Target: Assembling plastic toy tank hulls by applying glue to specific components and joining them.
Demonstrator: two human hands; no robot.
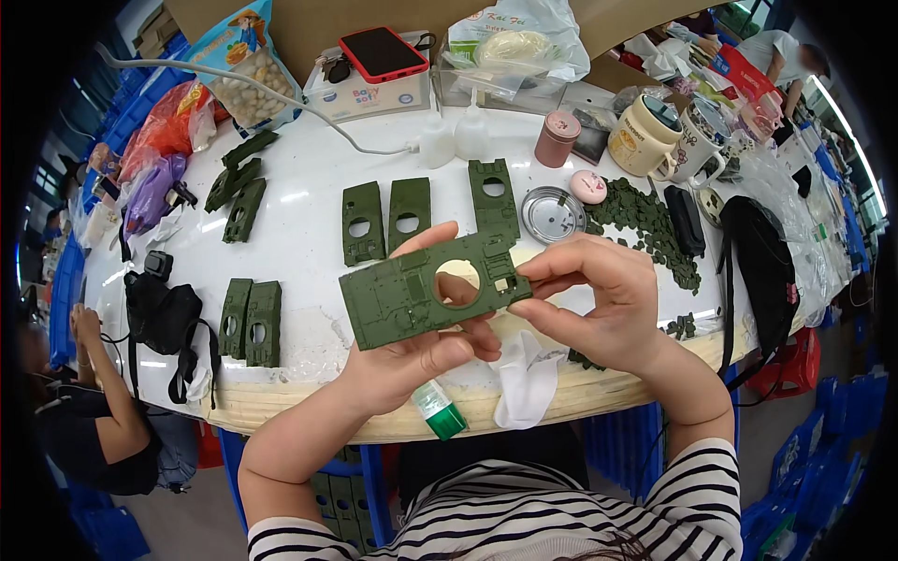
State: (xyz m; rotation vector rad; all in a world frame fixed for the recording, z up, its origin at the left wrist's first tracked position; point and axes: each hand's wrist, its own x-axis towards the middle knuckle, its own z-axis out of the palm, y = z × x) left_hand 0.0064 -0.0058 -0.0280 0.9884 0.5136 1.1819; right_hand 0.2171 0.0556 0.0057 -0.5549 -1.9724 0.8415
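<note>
- Green hull part (388,304): held up over the near side of the white table (309,210), detailed face upward, presumably for a clear close view.
- Left hand (402,369): curled partway underneath, thumb by the near edge, seemingly to carry the weight.
- Right hand (608,299): thumb and forefinger slightly parted, tips on the part's right end, apparently for steadying; cannot tell about anything tiny pinched between.
- Similar hull parts (363,198): laid flat beyond, perhaps for easy reach.
- Small green pieces (645,224): heaped rightward, likely for quick picking.
</note>
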